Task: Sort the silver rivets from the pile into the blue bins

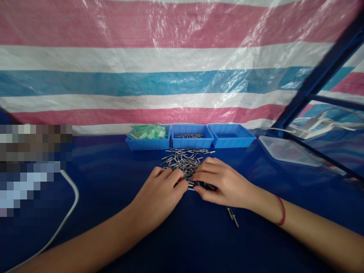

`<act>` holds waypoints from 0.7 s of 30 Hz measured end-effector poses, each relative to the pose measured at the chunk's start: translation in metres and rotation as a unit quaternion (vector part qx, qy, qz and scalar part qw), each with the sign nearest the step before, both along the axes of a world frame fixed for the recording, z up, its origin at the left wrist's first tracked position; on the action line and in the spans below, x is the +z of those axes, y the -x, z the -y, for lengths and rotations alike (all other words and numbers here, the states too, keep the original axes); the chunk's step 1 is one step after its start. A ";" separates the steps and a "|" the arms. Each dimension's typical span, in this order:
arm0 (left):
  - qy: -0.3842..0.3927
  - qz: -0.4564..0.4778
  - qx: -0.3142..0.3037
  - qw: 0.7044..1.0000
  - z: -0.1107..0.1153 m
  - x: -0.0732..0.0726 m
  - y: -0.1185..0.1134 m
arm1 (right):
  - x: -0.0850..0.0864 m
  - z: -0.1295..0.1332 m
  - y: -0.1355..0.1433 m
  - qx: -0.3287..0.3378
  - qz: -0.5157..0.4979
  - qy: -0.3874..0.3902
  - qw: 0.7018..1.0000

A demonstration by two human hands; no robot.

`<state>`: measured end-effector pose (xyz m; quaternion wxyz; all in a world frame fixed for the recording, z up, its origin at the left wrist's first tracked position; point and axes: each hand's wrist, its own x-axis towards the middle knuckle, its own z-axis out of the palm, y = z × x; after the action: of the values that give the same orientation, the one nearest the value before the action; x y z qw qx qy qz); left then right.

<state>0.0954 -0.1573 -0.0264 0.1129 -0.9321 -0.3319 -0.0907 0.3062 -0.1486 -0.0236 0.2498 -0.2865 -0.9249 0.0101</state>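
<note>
A pile of thin metal pins (182, 159) lies on the dark blue table (187, 235). At the pile's near left edge is my left hand (160, 189), its fingers curled down; what they hold, if anything, is hidden. My right hand (224, 182) rests at the pile's right side, thumb and fingers apart and bent over several pins beneath the palm. A couple of loose pins (232, 217) lie just below my right hand. Behind the pile, the middle blue bin (192, 143) has some of the same pins inside.
The left blue bin (148, 144) contains green and clear plastic packets. The right blue bin (234, 142) stands beside the middle one. A translucent lid (288, 151) and a white power strip (313, 129) lie at right. A white cable (76, 193) curves along the left.
</note>
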 end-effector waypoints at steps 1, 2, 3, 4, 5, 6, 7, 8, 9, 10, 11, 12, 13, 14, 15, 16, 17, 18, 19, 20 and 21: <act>0.001 0.019 -0.003 1.000 -0.001 -0.003 -0.001 | 0.000 0.002 0.002 0.009 0.002 0.006 1.000; 0.001 0.043 -0.006 0.999 -0.002 -0.005 -0.001 | -0.001 0.003 0.003 0.015 0.003 0.008 1.000; 0.001 0.068 -0.011 0.998 -0.003 -0.008 -0.002 | -0.001 0.003 0.003 0.018 0.003 0.009 1.000; 0.003 0.093 -0.016 0.996 -0.003 -0.009 -0.002 | -0.001 0.003 0.003 0.019 0.000 0.011 1.000; 0.007 0.117 -0.021 0.993 -0.004 -0.011 -0.003 | -0.002 0.003 0.003 0.019 -0.006 0.014 1.000; 0.016 0.138 -0.025 0.990 -0.004 -0.011 -0.003 | -0.002 0.002 0.002 0.020 -0.014 0.019 1.000; 0.031 0.158 -0.026 0.987 -0.004 -0.012 -0.003 | -0.003 0.001 0.002 0.020 -0.023 0.025 0.999; 0.049 0.178 -0.023 0.983 -0.004 -0.012 -0.003 | -0.003 0.000 0.002 0.022 -0.032 0.030 0.999; 0.067 0.197 -0.019 0.978 -0.005 -0.011 -0.003 | -0.004 0.000 0.002 0.022 -0.042 0.034 0.998; 0.083 0.214 -0.015 0.973 -0.005 -0.011 -0.003 | -0.004 -0.001 0.002 0.023 -0.050 0.036 0.998; 0.095 0.230 -0.011 0.968 -0.006 -0.010 -0.003 | -0.004 -0.001 0.002 0.021 -0.057 0.039 0.997; 0.102 0.244 -0.010 0.964 -0.006 -0.010 -0.003 | -0.005 -0.002 0.003 0.020 -0.062 0.042 0.997; 0.105 0.257 -0.011 0.961 -0.007 -0.009 -0.003 | -0.005 -0.002 0.003 0.018 -0.066 0.045 0.997; 0.107 0.268 -0.015 0.957 -0.008 -0.009 -0.003 | -0.004 -0.002 0.003 0.016 -0.069 0.048 0.996; 0.107 0.281 -0.018 0.954 -0.008 -0.009 -0.003 | -0.004 -0.002 0.003 0.014 -0.070 0.051 0.996; 0.105 0.294 -0.021 0.950 -0.009 -0.009 -0.003 | -0.004 -0.002 0.002 0.011 -0.069 0.053 0.996; 0.103 0.310 -0.022 0.945 -0.009 -0.009 -0.003 | -0.004 -0.002 0.002 0.009 -0.068 0.055 0.996; 0.102 0.325 -0.024 0.940 -0.010 -0.009 -0.003 | -0.004 -0.002 0.002 0.009 -0.065 0.057 0.996; 0.104 0.338 -0.025 0.935 -0.010 -0.009 -0.003 | -0.004 -0.002 0.002 0.010 -0.062 0.059 0.996; 0.111 0.349 -0.026 0.930 -0.011 -0.009 -0.003 | -0.004 -0.002 0.001 0.013 -0.060 0.061 0.996; 0.121 0.357 -0.025 0.926 -0.011 -0.009 -0.003 | -0.004 -0.002 0.002 0.015 -0.060 0.063 0.996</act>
<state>0.0983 -0.1461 -0.0350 -0.1289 -0.8526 -0.3348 -0.3799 0.3046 -0.1469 -0.0281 0.2858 -0.2866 -0.9100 0.0895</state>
